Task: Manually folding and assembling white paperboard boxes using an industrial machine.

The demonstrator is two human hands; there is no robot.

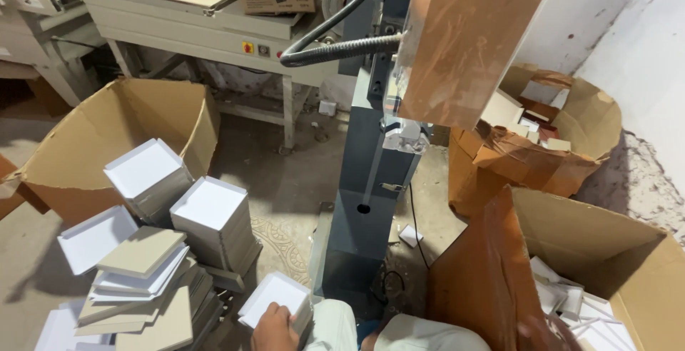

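Cardboard, painted metal and bare concrete

The left hand [274,331] rests on a small stack of white trays [277,299], matt paper-faced board with grey board edges; the larger stacks [211,217] beside it show the same smooth white faces and dull grey undersides. The open cartons [107,137] are brown corrugated cardboard, matt and creased, the one at the right [571,144] torn at the rim. The machine column [371,201] is grey-blue painted metal with a low sheen, a ribbed flexible metal hose [335,50] running to it. A brown panel [471,37] near the lens looks scuffed and slightly glossy. The floor [292,180] is rough, dusty concrete; the wall [628,30] is chipped white plaster.
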